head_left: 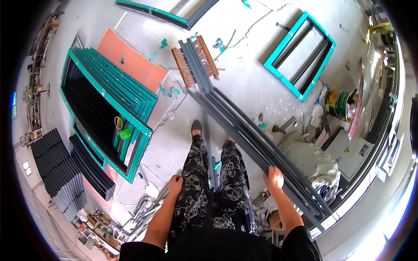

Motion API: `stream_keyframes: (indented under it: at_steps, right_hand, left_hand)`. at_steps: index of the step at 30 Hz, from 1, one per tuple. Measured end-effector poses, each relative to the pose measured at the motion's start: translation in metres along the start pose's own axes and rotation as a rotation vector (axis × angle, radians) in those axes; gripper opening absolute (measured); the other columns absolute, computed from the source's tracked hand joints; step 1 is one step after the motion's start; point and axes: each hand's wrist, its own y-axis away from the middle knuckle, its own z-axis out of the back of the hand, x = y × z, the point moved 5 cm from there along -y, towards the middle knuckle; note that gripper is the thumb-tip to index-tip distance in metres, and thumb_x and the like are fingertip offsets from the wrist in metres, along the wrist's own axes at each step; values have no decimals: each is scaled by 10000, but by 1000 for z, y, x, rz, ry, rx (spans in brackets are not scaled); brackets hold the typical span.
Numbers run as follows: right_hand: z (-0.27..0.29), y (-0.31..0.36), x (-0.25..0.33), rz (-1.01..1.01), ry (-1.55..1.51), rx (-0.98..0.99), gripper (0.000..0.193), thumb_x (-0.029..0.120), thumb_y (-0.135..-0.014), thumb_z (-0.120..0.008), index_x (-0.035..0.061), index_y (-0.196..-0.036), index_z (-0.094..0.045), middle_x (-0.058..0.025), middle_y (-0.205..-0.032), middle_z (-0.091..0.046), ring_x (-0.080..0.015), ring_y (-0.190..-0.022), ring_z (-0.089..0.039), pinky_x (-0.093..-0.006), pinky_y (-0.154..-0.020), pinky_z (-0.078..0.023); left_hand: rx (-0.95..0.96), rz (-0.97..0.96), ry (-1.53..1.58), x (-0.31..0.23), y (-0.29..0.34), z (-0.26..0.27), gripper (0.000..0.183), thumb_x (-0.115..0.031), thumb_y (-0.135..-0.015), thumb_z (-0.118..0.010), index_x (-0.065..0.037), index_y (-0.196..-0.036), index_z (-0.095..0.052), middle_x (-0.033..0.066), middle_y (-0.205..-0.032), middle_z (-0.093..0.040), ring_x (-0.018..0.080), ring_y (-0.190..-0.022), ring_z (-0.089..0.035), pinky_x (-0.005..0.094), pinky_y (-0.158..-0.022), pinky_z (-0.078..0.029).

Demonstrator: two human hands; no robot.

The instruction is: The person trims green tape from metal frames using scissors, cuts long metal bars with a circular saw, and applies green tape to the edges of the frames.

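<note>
- Right hand (273,178) lies on a bundle of long dark grey bars (257,148), fingers bent over an upper edge; whether it truly grips them, I cannot tell.
- The bars pass under the right hand on a slant; one end lies nearer the body, to that hand's right; the other reaches ahead and to its left, to a brown wooden rest with bristles (208,56).
- Left hand (175,185) hangs beside the left thigh, well apart from the bars; its fingers are curled in; whether anything is inside, I cannot tell.
- Ahead and to the left of the left hand stands a stack of teal-faced frames (106,87); yellow-handled scissors (118,123) and a green roll (125,134) rest on it, near each other; an orange sheet (126,54) lies on the floor just beyond.
- Just behind and left of the left hand, thin metal strips (143,213) lie in a jumble.
- To the right of the right hand, beyond the bars, is a crumpled pale sheet (309,158); past it, a grey panel (355,156) with a yellow triangle.
- Far ahead of the right hand, a single teal frame (285,39) lies on the floor, a green drum (335,104) nearer.
</note>
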Motion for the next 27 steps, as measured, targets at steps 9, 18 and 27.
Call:
stream_keyframes:
  at_steps: [9,18,27]
  right_hand:
    - [101,48,21,40,-157,-229,358,300,-734,-761,29,-939,-649,-179,-849,-659,-384,-810,-642,-469,-733,-517]
    - [298,-157,308,124,-890,-340,321,280,-950,-652,-8,-808,-640,-23,-634,-582,-133,-569,-526,-293,-539,-422]
    - [537,-275,724,709,-1312,-356,291,276,-977,-615,25,-1121,-640,7,-758,-539,-77,-684,-483,-238,-619,-393]
  left_hand:
    - [-42,24,263,-59,-8,61,343,-319,-865,-634,-15,-1021,-676,207,-973,-689,350,-938,-657,432,-836,-509]
    - [97,-151,697,-142,-43,131,305,-270,-874,-652,-18,-1046,-641,146,-961,-688,289,-897,-676,377,-822,-522]
    - [-421,104,691,-26,-113,269,262,-266,-917,-608,-63,-1082,-628,149,-951,-671,325,-886,-651,426,-791,-518]
